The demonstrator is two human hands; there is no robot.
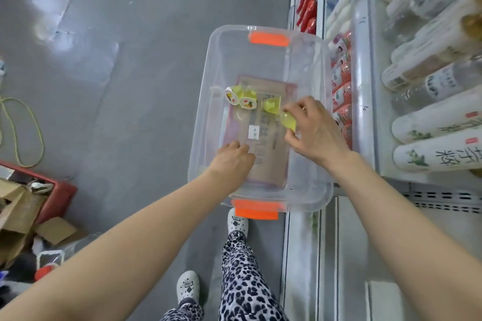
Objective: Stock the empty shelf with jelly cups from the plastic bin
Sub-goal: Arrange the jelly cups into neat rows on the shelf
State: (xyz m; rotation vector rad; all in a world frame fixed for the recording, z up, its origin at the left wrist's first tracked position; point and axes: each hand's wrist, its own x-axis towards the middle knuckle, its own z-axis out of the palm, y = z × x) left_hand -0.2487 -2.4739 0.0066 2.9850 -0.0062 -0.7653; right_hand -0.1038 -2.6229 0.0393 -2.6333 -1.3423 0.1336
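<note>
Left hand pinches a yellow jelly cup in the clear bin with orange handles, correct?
No: the right hand pinches the yellow jelly cup in the clear bin with orange handles, per the head view. The left hand reaches low in the bin; its grip cannot be made out.

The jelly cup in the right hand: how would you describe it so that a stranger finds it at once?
Find the clear plastic bin with orange handles in the middle of the view. At its right side the right hand pinches one yellow jelly cup. It alone is held in fingers; the other cups lie loose on the bin's bottom.
</note>
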